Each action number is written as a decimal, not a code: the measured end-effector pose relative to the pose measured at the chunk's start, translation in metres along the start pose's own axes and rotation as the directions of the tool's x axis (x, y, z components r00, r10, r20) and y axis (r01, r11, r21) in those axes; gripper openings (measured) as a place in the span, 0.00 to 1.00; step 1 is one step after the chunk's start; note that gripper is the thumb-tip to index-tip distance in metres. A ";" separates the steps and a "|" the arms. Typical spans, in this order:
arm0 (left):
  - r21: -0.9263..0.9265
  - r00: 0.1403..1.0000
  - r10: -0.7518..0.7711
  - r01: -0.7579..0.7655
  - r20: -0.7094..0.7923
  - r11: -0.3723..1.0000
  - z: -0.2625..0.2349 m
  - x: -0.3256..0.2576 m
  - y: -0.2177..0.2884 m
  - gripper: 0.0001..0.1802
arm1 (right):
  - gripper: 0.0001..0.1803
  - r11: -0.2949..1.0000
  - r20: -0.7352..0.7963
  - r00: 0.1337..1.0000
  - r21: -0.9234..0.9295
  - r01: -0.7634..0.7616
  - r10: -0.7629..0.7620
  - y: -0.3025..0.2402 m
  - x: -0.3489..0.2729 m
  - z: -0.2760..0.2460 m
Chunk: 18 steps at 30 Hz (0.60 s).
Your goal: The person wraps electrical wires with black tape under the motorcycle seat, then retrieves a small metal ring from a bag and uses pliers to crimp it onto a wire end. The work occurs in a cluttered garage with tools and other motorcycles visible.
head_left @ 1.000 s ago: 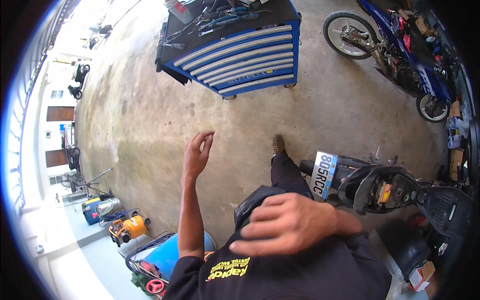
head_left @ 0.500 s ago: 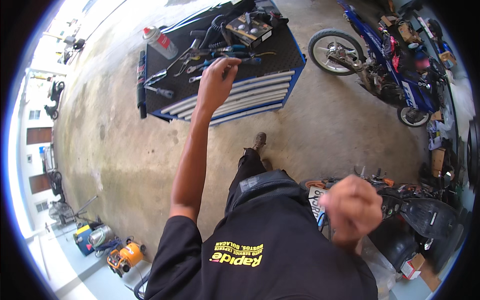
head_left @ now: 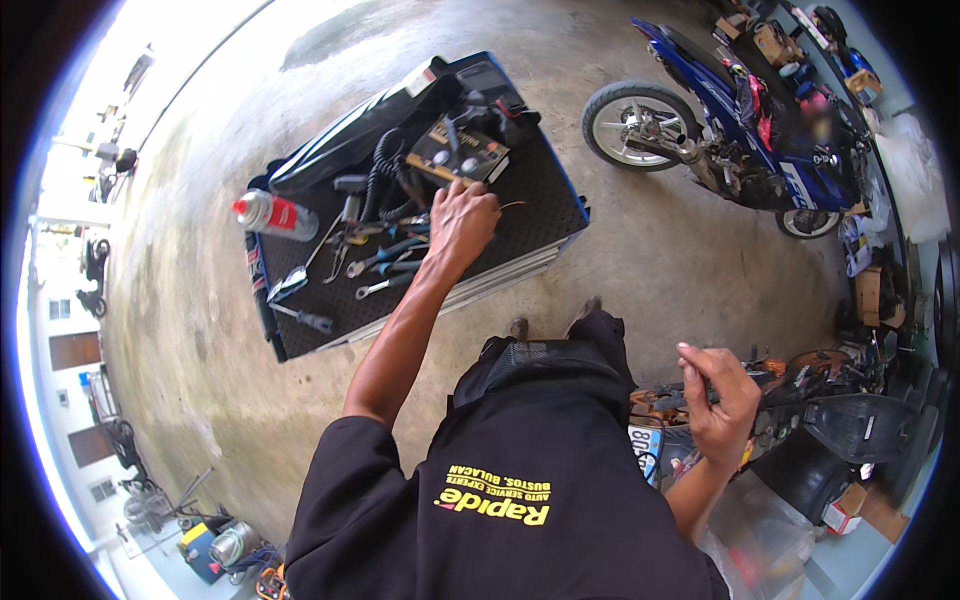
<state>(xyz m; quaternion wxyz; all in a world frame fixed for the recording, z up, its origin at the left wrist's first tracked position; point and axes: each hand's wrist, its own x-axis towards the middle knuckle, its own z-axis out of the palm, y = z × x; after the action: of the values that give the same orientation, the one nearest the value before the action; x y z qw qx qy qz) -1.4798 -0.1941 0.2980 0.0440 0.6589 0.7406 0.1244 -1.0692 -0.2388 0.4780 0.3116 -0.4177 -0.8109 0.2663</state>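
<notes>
My left hand [head_left: 462, 225] reaches over the black top of a tool cabinet [head_left: 330, 285]. Its back faces up, its fingers bend down by the near edge of a dark printed box [head_left: 460, 152], and the fingertips are hidden. Beside it lie pliers [head_left: 408, 228], an adjustable wrench [head_left: 385, 257] and a spanner [head_left: 385, 287]. A screwdriver [head_left: 305, 318] and a spray can [head_left: 275, 215] with a red cap are farther left. My right hand [head_left: 722, 402] is raised at my right side, thumb and forefinger close together in a pinch; anything between them is too small to make out.
A blue motorcycle [head_left: 745, 140] stands beyond the cabinet on the right. Nearer on my right is a partly stripped motorcycle [head_left: 780, 385], with a black seat [head_left: 865, 430] and a plastic bag [head_left: 765, 540]. A blue machine [head_left: 203, 552] sits at the lower left.
I have moved closer to the cabinet, which now sits lower in view. My left hand has passed over the tools to the box's edge. My right hand's fingers have come into clearer view.
</notes>
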 end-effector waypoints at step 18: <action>-0.633 0.905 0.423 -0.353 -0.044 0.689 -0.065 0.264 0.308 0.12 | 0.15 0.931 0.002 0.931 0.038 0.364 -0.364 0.243 0.287 -0.111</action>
<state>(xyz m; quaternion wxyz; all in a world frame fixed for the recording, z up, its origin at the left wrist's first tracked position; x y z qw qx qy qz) -1.2315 0.0888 0.4608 0.2722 0.7529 0.4965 0.3354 -0.9952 0.1463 0.4651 0.3597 -0.2532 -0.8704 0.2210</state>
